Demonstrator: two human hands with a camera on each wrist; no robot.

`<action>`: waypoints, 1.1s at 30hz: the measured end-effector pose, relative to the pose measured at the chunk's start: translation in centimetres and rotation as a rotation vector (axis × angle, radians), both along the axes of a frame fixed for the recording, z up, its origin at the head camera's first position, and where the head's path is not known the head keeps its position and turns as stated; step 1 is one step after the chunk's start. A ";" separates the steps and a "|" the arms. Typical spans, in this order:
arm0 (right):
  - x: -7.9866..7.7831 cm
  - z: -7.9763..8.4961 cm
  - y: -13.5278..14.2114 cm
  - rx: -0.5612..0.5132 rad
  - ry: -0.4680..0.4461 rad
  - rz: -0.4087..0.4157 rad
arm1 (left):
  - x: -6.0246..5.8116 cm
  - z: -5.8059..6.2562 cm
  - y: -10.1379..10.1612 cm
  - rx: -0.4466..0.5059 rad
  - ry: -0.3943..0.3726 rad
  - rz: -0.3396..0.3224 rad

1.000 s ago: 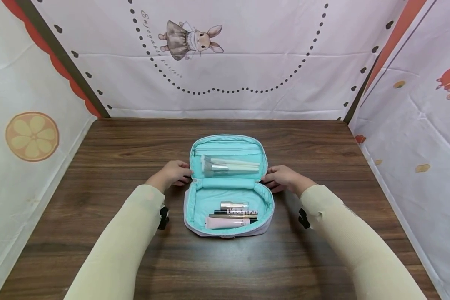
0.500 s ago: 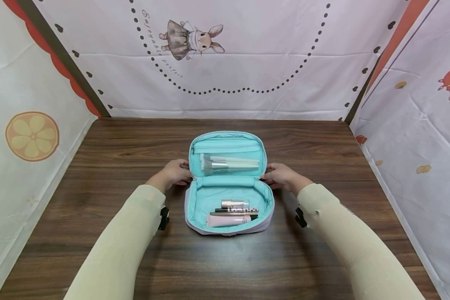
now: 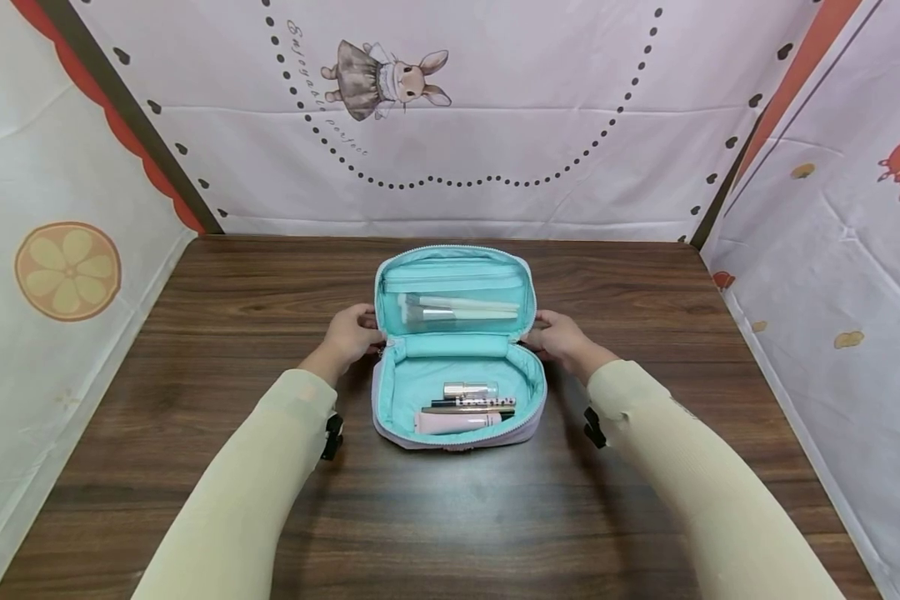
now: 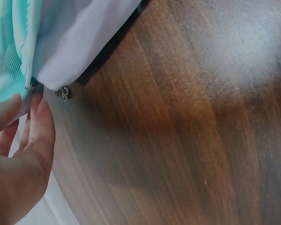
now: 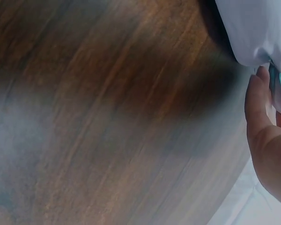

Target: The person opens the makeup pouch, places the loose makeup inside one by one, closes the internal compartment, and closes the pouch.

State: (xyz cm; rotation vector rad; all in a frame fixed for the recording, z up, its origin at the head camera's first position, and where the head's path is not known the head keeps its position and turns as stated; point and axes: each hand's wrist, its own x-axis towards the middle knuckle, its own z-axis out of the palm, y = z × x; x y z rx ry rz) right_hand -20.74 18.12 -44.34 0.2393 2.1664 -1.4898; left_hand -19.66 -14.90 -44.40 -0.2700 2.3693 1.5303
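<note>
A makeup bag [image 3: 414, 385] with a turquoise lining and pale lilac outside lies unzipped on the table, its lid folded back. My left hand [image 3: 348, 337] grips the lid's left edge near the hinge, thumb on the inside and fingers behind, as the left wrist view shows. On the right edge my right hand [image 3: 562, 340] holds the lid the same way; part of its grip is cut off in the right wrist view. Makeup brushes [image 3: 465, 312] sit behind the lid's mesh. In the base lie a pink tube [image 3: 453, 422], a lipstick [image 3: 470, 389] and slim cosmetic pens [image 3: 472, 409].
The dark wood-grain table [image 3: 450, 517] reaches back to a printed white cloth wall [image 3: 510, 133]. Similar cloth walls stand on both sides. A metal zipper pull [image 4: 63, 93] hangs by the bag's corner in the left wrist view.
The makeup bag has slid away from me toward the back of the table, with both hands moving along on its lid. Its contents have stayed in place inside.
</note>
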 end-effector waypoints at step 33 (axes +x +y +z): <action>0.3 -0.9 0.7 0.030 0.140 -0.013 | 1.5 -1.0 -2.1 -0.132 0.283 -0.055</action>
